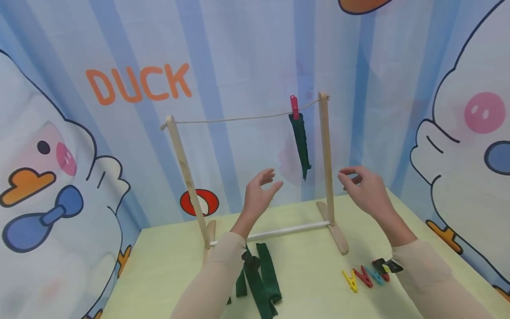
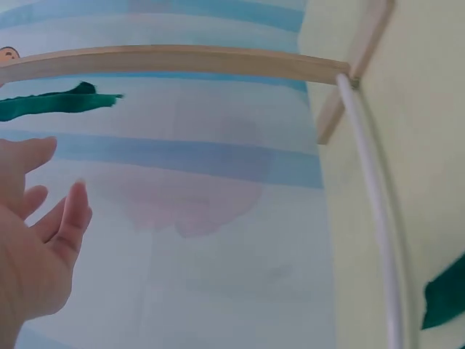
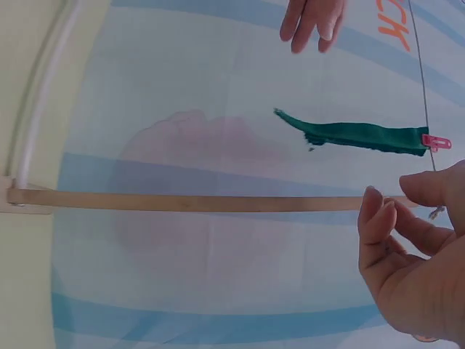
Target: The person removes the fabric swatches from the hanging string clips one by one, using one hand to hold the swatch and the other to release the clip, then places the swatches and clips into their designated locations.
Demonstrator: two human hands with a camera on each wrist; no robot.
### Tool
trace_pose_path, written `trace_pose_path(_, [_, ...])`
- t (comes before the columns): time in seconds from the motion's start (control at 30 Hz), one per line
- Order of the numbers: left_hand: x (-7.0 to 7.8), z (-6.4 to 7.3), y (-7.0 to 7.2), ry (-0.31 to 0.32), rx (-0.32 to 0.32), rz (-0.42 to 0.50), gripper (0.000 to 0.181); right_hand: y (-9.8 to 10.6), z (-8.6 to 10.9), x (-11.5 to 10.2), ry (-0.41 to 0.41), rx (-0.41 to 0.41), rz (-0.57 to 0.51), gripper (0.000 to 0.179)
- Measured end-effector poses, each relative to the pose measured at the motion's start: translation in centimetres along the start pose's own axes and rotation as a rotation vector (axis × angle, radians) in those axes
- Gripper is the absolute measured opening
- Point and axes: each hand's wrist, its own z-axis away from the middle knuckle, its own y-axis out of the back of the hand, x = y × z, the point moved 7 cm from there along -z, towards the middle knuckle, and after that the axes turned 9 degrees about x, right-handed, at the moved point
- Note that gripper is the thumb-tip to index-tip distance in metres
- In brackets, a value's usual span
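A dark green cloth strip (image 1: 300, 144) hangs from the rope (image 1: 239, 118) near the right post, pinned by a pink clothespin (image 1: 294, 107). Left of and below that strip, my left hand (image 1: 259, 192) is raised in the air with parted, loosely bent fingers and nothing in them. My right hand (image 1: 364, 188) is held up just right of the wooden post (image 1: 326, 159), its fingers relaxed and bent, a gap showing between thumb and fingers in the right wrist view. More green cloth strips (image 1: 268, 272) lie on the table below my left forearm, which partly covers them.
Several clothespins, among them a yellow one (image 1: 350, 281) and a red one (image 1: 363, 277), lie at the table's right front. The wooden rack has a left post (image 1: 185, 177) and a white bottom bar (image 1: 288, 230). A duck-print curtain (image 1: 247, 57) stands behind the table (image 1: 314, 270).
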Motion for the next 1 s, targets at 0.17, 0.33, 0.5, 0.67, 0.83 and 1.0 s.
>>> trace_pose_path(0.17, [1.9, -1.2, -0.3, 0.008, -0.013, 0.057, 0.048, 0.0, -1.6, -2.1, 0.103, 0.047, -0.069, 0.034])
trace_pose_path(0.33, [3.2, -2.4, -1.1, 0.016, -0.037, 0.072, 0.049, 0.5, -3.3, -3.9, 0.197, 0.110, -0.136, 0.030])
trace_pose_path(0.5, [4.2, -3.3, -2.0, 0.018, -0.043, 0.056, 0.052, 1.1, -4.9, -6.0, 0.258, 0.163, -0.197, 0.030])
trace_pose_path(0.67, [4.8, -4.2, -3.2, 0.026, -0.049, 0.037, 0.054, 1.4, -5.9, -7.9, 0.313, 0.185, -0.238, 0.032])
trace_pose_path(0.83, [5.3, -5.3, -3.4, 0.045, -0.016, 0.048, 0.055, 1.3, -7.5, -9.9, 0.360, 0.190, -0.233, 0.035])
trace_pose_path(1.0, [5.7, -5.8, -3.4, 0.064, -0.019, 0.067, 0.056, 1.1, -9.0, -10.9, 0.333, 0.181, -0.205, 0.039])
